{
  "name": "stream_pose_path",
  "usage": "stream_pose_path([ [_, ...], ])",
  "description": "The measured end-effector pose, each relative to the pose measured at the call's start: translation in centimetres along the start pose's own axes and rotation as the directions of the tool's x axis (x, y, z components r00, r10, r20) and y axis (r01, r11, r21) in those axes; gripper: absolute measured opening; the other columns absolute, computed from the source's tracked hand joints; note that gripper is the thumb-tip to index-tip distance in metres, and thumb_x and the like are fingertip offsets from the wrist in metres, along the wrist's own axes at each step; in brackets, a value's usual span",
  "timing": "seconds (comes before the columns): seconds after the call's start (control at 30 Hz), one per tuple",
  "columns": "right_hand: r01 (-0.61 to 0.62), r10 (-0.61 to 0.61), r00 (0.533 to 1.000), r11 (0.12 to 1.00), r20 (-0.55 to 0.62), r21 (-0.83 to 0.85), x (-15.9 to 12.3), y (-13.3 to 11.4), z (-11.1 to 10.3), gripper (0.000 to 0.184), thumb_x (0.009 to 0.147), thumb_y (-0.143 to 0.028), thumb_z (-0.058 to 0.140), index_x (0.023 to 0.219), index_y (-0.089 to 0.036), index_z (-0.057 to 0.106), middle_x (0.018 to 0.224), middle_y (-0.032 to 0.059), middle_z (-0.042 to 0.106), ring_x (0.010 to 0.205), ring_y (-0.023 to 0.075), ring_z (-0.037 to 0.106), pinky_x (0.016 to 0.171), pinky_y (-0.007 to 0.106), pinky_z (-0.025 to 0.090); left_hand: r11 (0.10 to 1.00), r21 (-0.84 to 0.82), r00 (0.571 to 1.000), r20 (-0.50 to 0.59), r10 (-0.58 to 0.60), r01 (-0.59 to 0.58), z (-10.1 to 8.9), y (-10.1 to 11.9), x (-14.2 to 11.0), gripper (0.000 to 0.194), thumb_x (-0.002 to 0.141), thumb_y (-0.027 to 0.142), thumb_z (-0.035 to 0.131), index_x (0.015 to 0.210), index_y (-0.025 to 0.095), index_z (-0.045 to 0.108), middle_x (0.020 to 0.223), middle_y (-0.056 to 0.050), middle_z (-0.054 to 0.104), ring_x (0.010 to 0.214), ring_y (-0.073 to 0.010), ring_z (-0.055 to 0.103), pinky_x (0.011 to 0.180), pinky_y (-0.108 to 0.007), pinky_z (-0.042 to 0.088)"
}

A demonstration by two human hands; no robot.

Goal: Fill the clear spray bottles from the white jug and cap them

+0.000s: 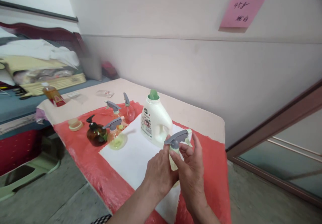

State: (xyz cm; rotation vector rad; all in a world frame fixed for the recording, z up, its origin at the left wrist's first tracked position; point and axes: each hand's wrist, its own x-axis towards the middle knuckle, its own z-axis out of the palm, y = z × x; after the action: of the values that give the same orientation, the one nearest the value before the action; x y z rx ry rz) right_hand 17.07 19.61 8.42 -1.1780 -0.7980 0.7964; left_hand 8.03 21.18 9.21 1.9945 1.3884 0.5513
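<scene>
Left hand: fingers wrapped round the spray bottle's body.
Right hand: fingers pinching its neck below the grey trigger.
Bottle: upright above white cloth, near detergent jug on counter.

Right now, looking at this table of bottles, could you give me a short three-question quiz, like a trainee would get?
1. True or false: both hands grip the same spray bottle.
2. Which thing stands just behind the held bottle? A) the dark brown pump bottle B) the white detergent jug C) the amber bottle with a red label
3. Fill in: the white jug's opening holds a ____ cap.

Key:
1. True: the left hand and the right hand both close around the pale spray bottle with a grey trigger head.
2. B: the white detergent jug, on the white sheet.
3. Green: the green cap.
</scene>
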Motion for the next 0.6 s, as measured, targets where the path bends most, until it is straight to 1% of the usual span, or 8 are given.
stream_pose_path([
  [0.13, -0.039, 0.039, 0.999, 0.999, -0.028, 0.005, -0.3, -0.4, 0.2, 0.087, 0.066, -0.035, 0.079, 0.138, -0.039, 0.032, 0.095, -0.0028, 0.064, 0.104, 0.0222, 0.059, 0.105, 0.051, 0.037, 1.000, 0.011, 1.000, -0.011, 0.000, 0.000, 0.2, -0.4, 0.2, 0.060, 0.078, 0.035, 0.052, 0.134, 0.019, 0.037, 0.109, -0.011, 0.065, 0.107, -0.0261, 0.060, 0.089, -0.037, 0.044],
  [0.2, -0.101, 0.101, 0.995, 0.995, -0.025, 0.015, -0.7, -0.8, 0.4, 0.088, 0.067, -0.038, 0.078, 0.140, -0.040, 0.029, 0.104, 0.0000, 0.066, 0.112, 0.0246, 0.057, 0.103, 0.052, 0.038, 1.000, 0.004, 1.000, -0.013, 0.001, -0.001, 0.0, -0.6, 0.4, 0.062, 0.077, 0.039, 0.053, 0.134, 0.022, 0.036, 0.111, -0.009, 0.065, 0.106, -0.0257, 0.061, 0.087, -0.036, 0.044],
  [0.27, -0.147, 0.146, 0.989, 0.989, 0.012, 0.016, -1.1, -1.0, 0.5, 0.085, 0.072, -0.042, 0.073, 0.142, -0.041, 0.025, 0.118, 0.0031, 0.064, 0.121, 0.0258, 0.052, 0.103, 0.053, 0.039, 1.000, 0.014, 1.000, -0.017, -0.014, 0.014, -0.3, -0.6, 0.5, 0.064, 0.076, 0.042, 0.055, 0.134, 0.023, 0.036, 0.110, -0.009, 0.066, 0.104, -0.0262, 0.062, 0.084, -0.036, 0.045],
  [0.3, -0.148, 0.147, 0.989, 0.989, 0.031, 0.009, -1.2, -1.0, 0.5, 0.082, 0.075, -0.044, 0.069, 0.143, -0.040, 0.024, 0.123, 0.0042, 0.063, 0.123, 0.0256, 0.050, 0.103, 0.052, 0.038, 0.999, 0.026, 1.000, -0.018, -0.023, 0.024, -0.5, -0.6, 0.5, 0.064, 0.076, 0.042, 0.055, 0.133, 0.023, 0.037, 0.108, -0.009, 0.066, 0.102, -0.0267, 0.062, 0.083, -0.036, 0.045],
  [0.37, -0.101, 0.102, 0.994, 0.995, 0.045, -0.017, -1.3, -0.6, 0.5, 0.076, 0.079, -0.046, 0.064, 0.144, -0.038, 0.024, 0.127, 0.0056, 0.061, 0.124, 0.0246, 0.050, 0.104, 0.051, 0.038, 0.998, 0.049, 0.999, -0.023, -0.035, 0.036, -0.6, -0.5, 0.5, 0.061, 0.077, 0.043, 0.052, 0.133, 0.022, 0.038, 0.106, -0.010, 0.067, 0.101, -0.0277, 0.062, 0.082, -0.037, 0.044],
  [0.43, -0.034, 0.034, 0.999, 0.997, 0.009, -0.068, -1.2, -0.1, 0.5, 0.077, 0.078, -0.046, 0.065, 0.143, -0.035, 0.026, 0.121, 0.0061, 0.063, 0.120, 0.0246, 0.053, 0.103, 0.051, 0.039, 0.998, 0.049, 0.999, -0.024, -0.025, 0.026, -0.6, -0.3, 0.4, 0.062, 0.080, 0.041, 0.049, 0.136, 0.021, 0.035, 0.108, -0.011, 0.067, 0.101, -0.0285, 0.063, 0.082, -0.038, 0.045],
  [0.5, 0.006, -0.013, 0.998, 0.994, -0.062, -0.108, -0.9, 0.3, 0.5, 0.083, 0.072, -0.044, 0.072, 0.142, -0.034, 0.028, 0.110, 0.0050, 0.066, 0.114, 0.0253, 0.056, 0.101, 0.051, 0.041, 0.999, 0.038, 1.000, -0.021, -0.010, 0.010, -0.4, -0.2, 0.3, 0.065, 0.081, 0.037, 0.046, 0.142, 0.019, 0.028, 0.109, -0.013, 0.067, 0.101, -0.0290, 0.063, 0.081, -0.039, 0.045],
  [0.6, -0.007, -0.007, 0.990, 0.995, -0.138, -0.104, -0.8, 0.3, 0.7, 0.093, 0.064, -0.042, 0.079, 0.141, -0.034, 0.028, 0.101, 0.0030, 0.064, 0.109, 0.0269, 0.058, 0.096, 0.052, 0.044, 0.999, 0.042, 1.000, -0.012, -0.003, 0.003, -0.2, -0.1, 0.2, 0.068, 0.082, 0.032, 0.043, 0.145, 0.016, 0.022, 0.105, -0.013, 0.067, 0.100, -0.0285, 0.064, 0.081, -0.038, 0.045],
])
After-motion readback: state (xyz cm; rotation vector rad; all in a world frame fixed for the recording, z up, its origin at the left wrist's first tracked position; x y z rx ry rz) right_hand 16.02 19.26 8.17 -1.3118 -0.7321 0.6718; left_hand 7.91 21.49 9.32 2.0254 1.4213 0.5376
